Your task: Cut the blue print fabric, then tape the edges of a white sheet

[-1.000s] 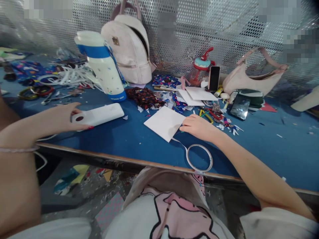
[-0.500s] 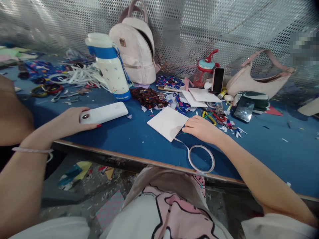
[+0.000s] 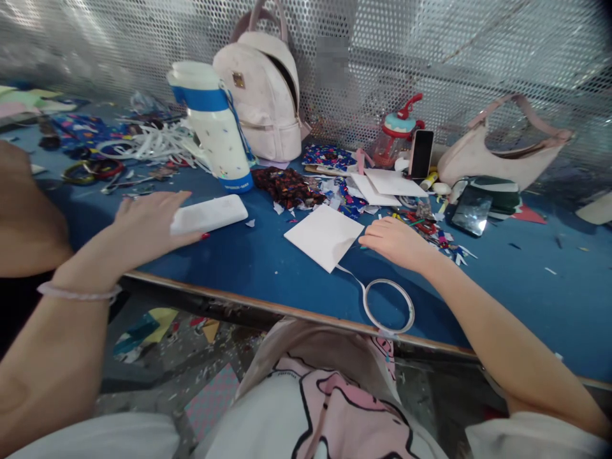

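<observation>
My left hand [image 3: 148,223] lies over the left end of a long white object [image 3: 210,214] with rounded edges. Its fingers are stretched out along the far side, and the thumb is apart along the near side. My right hand [image 3: 396,242] is closed, just right of a white paper square [image 3: 325,237] lying flat. From this hand pokes a thin green stick [image 3: 417,222], whose kind I cannot make out. A narrow white strip runs from under the square's near corner to a roll of thin tape [image 3: 389,306] near the table edge.
Behind stand a white bottle with blue bands [image 3: 213,127], a pale backpack [image 3: 262,102], a red-lidded cup [image 3: 396,131] and a pale handbag [image 3: 502,143]. Fabric scraps [image 3: 287,187], white cards [image 3: 392,183] and a phone [image 3: 471,213] lie across the table. Another person's arm [image 3: 29,217] is at left.
My left hand has shifted right over the white object, covering its dark oval spot, and its fingers have straightened. My right hand has drawn slightly right, off the paper square's corner, with the green stick.
</observation>
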`<state>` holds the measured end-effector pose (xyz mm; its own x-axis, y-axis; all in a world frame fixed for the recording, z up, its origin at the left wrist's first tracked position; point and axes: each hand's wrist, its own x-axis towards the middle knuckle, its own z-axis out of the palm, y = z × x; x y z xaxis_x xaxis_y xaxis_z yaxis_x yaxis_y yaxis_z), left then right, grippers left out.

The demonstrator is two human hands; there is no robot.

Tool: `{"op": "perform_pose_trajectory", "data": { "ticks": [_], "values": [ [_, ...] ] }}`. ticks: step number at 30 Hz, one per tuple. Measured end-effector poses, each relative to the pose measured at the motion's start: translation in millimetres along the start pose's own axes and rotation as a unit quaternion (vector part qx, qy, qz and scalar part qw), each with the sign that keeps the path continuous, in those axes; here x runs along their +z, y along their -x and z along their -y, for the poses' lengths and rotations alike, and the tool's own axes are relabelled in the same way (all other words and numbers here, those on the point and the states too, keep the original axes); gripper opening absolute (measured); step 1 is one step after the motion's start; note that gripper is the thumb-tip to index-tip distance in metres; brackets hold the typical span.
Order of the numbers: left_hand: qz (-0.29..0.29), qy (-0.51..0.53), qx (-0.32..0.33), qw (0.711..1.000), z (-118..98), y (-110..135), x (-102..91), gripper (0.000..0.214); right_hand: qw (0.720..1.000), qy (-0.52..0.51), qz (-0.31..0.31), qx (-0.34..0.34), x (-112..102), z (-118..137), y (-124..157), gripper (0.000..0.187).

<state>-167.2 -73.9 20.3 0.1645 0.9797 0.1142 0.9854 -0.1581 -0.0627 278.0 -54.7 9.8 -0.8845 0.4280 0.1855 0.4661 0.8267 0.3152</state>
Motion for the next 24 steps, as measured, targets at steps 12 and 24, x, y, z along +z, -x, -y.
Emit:
{"op": "perform_pose_trajectory", "data": {
  "ticks": [12, 24],
  "values": [
    [-0.028, 0.127, 0.496, 0.859, -160.2, -66.8, -8.0, 0.034, 0.991, -0.024, 0.104, 0.083, -1.9, -17.3, 11.5, 0.016],
    [-0.106, 0.100, 0.536, 0.832, -169.3, -69.8, 16.1, 0.036, 0.980, -0.073, 0.113, 0.147, 1.5, -19.9, 13.5, 0.011]
  ]
}}
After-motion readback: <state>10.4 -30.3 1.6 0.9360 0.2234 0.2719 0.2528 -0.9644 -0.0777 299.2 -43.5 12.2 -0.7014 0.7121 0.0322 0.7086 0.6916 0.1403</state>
